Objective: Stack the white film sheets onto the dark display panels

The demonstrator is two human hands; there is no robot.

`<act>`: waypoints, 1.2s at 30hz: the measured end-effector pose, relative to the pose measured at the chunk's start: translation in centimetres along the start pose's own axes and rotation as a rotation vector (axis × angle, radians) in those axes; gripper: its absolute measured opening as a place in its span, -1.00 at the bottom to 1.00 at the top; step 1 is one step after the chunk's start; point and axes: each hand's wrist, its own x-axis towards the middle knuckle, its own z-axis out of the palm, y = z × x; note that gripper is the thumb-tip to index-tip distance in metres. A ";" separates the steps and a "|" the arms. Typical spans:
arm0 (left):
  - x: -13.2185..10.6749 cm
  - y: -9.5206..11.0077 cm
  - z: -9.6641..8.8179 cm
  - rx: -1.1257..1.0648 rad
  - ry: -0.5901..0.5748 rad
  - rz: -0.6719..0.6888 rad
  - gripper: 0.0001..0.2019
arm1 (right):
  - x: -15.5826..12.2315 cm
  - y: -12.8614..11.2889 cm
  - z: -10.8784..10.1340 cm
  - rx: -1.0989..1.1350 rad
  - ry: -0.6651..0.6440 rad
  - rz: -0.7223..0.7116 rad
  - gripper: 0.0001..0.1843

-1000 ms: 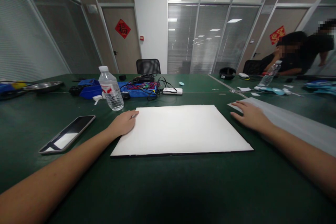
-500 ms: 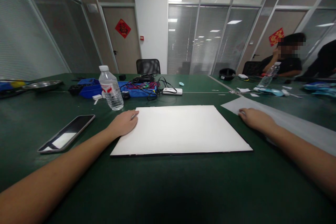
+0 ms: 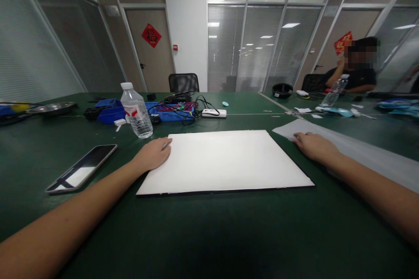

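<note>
A white rectangular board [image 3: 225,161] with a dark lower edge lies flat on the green table [image 3: 209,235] in front of me. My left hand [image 3: 152,154] rests palm down against the board's left edge, fingers loosely stretched and touching it, with nothing in it. My right hand [image 3: 316,146] lies to the right of the board on the near corner of a translucent whitish sheet [image 3: 369,154]. Its fingers are curled down onto the sheet.
A phone [image 3: 81,168] lies screen-up at the left, a water bottle [image 3: 136,111] stands behind my left hand. Blue bins with cables [image 3: 173,109] and a white box [image 3: 214,113] sit further back. A seated person [image 3: 355,74] is at the far right, near a second bottle [image 3: 334,91].
My right hand has gone from spread flat to curled on the sheet, and the sheet's corner has slid a little leftward toward the board. My left hand has stayed put.
</note>
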 end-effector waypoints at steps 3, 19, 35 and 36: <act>0.0 -0.1 0.1 -0.019 0.011 0.011 -0.36 | -0.3 -0.8 -0.6 -0.046 0.002 0.023 -0.34; -0.1 -0.2 0.0 -0.015 0.016 0.031 -0.35 | -5.1 -10.2 -7.5 0.214 0.210 -0.555 -0.47; 0.1 -0.3 0.1 0.011 -0.004 0.039 -0.35 | -1.7 -5.6 -4.3 0.239 0.171 -0.155 -0.31; 0.1 -0.3 0.1 0.014 -0.007 0.042 -0.35 | -1.3 -4.8 -3.8 0.214 0.154 -0.068 -0.25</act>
